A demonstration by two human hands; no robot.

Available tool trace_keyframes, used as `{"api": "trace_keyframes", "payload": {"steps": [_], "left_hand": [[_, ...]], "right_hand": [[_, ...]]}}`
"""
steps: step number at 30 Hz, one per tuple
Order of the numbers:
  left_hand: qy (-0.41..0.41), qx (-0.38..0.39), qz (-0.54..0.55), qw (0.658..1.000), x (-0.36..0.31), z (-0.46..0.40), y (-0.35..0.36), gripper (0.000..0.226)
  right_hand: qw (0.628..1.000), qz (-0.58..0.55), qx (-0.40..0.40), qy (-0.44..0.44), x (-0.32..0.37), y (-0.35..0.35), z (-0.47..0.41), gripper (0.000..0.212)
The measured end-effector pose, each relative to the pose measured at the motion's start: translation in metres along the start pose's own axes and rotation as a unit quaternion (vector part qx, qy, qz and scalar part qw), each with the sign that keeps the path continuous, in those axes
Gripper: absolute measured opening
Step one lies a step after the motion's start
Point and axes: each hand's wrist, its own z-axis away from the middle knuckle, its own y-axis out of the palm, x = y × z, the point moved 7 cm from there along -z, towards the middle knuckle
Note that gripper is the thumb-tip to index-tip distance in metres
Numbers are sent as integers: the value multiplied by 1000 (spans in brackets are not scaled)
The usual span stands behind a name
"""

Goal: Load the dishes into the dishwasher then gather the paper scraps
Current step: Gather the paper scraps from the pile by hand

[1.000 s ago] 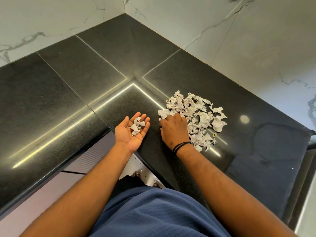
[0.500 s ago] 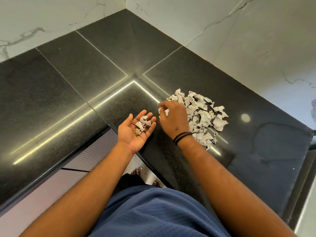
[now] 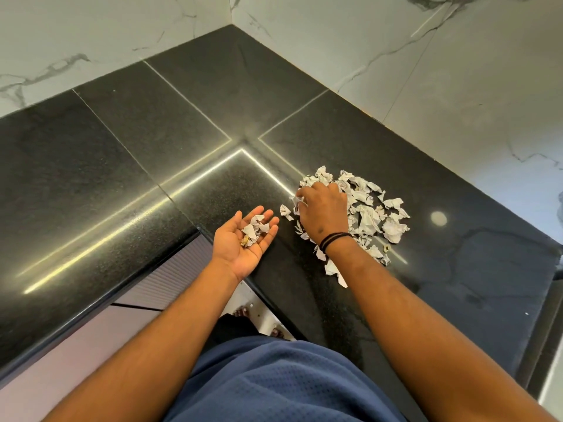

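Now, head view: the right hand (image 3: pixel 324 210) is back down on the paper scraps (image 3: pixel 370 219) piled on the black worktop (image 3: pixel 152 166), fingers curled into them, where a moment ago it hovered. The left hand (image 3: pixel 243 242) stays cupped palm-up, holding a few scraps (image 3: pixel 256 228).

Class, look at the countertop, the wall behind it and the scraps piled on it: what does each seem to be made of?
Countertop: probably polished black granite, speckled and mirror-glossy with light streaks.
Wall: likely marble or marble-look tile, white with grey veins and joint lines.
Paper scraps: crumpled thin paper, matte, sharply creased.
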Motion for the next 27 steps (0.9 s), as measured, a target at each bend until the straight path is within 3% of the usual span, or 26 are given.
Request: {"api": "trace_keyframes", "payload": {"steps": [3, 5, 8, 10, 12, 14, 17, 19, 22, 27], "left_hand": [[-4, 4, -29, 1000, 2, 1, 7, 47], [-9, 14, -41, 999, 4, 3, 12, 48], [-17, 32, -30, 999, 4, 3, 17, 48], [-15, 38, -11, 999, 2, 3, 17, 47], [-9, 34, 4, 999, -3, 2, 16, 43], [-3, 33, 14, 999, -7, 2, 14, 41], [9, 27, 21, 999, -11, 3, 9, 40], [14, 18, 23, 999, -11, 2, 7, 40], [16, 10, 17, 1000, -9, 4, 5, 40], [20, 0, 16, 1000, -7, 6, 4, 40]], "right_hand": [[990, -134, -43, 9, 14, -17, 10, 11], [978, -207, -29, -16, 31, -14, 19, 8], [968, -243, 38, -49, 55, 1, 32, 22], [966, -258, 20, -26, 50, 1, 31, 27], [974, -227, -6, 5, 33, 0, 23, 30], [990, -140, 22, 5, 19, 6, 13, 35], [994, 0, 101, -43, 18, 22, 9, 40], [990, 36, 109, -85, 25, 30, 12, 31], [991, 24, 58, -117, 30, 34, 14, 8], [991, -123, -22, -44, 14, 22, 15, 7]]}}
